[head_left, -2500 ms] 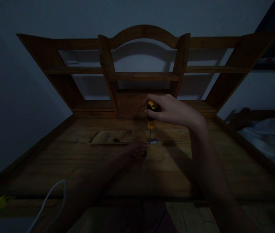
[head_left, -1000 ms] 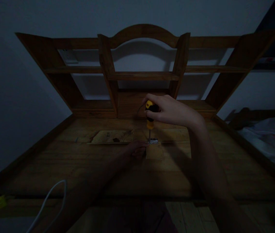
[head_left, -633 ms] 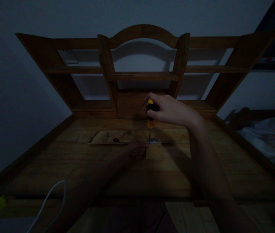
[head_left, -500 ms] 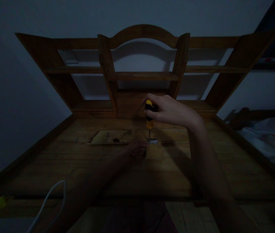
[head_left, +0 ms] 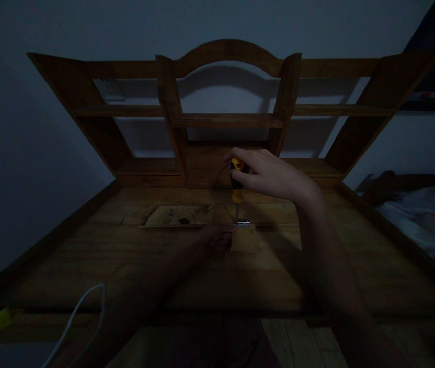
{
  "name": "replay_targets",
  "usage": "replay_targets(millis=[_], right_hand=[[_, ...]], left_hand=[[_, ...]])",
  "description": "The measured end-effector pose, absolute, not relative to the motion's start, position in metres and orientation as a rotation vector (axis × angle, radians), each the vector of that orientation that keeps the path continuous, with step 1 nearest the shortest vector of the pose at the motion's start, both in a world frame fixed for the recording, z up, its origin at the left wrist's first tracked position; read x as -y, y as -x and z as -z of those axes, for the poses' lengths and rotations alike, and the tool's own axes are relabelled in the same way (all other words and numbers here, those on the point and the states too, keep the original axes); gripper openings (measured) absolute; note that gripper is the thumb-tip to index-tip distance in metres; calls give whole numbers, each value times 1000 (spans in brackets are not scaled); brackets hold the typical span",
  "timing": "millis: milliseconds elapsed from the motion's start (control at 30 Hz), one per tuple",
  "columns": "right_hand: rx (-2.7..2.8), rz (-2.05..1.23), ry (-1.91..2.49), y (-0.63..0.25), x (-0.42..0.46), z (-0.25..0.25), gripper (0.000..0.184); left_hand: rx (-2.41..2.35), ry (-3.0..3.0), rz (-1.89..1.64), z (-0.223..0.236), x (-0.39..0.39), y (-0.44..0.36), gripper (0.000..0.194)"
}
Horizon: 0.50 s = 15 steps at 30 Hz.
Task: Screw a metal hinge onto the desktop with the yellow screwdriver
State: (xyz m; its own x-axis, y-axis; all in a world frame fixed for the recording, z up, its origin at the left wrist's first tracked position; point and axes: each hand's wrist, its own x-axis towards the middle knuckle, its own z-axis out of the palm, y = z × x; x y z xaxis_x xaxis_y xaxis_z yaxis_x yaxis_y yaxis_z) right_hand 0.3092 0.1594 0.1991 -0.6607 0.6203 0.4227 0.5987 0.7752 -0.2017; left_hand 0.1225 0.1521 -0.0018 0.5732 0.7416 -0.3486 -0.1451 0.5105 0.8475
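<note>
My right hand [head_left: 267,171] grips the yellow and black handle of a screwdriver [head_left: 237,194], which stands upright over the desk. Its shaft runs down to the left end of a small metal hinge [head_left: 244,223]. Under the hinge lies a pale, roughly square wood piece [head_left: 245,240]. Close to the screwdriver tip is my left hand [head_left: 220,237], its fingers bent together against the left side of the hinge and wood piece. What those fingers pinch, if anything, is too dark and small to make out.
A wooden desktop [head_left: 156,286] spreads below, with a rough, worn patch [head_left: 179,215] left of the hinge. Behind it rises a wooden shelf rack [head_left: 228,121] against the wall. A white cable [head_left: 72,317] loops at the lower left beside a yellow object [head_left: 2,318]. Clear plastic [head_left: 424,220] lies at right.
My right hand has shifted its fingers slightly around the screwdriver handle, which looks turned a little. My left hand stays in nearly the same place.
</note>
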Motion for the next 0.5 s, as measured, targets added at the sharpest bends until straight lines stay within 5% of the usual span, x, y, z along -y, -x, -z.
replay_targets(millis=[500], right_hand=[[2465, 19, 950, -309, -164, -196, 43]], left_hand=[[-746, -825, -589, 2, -153, -122, 27]])
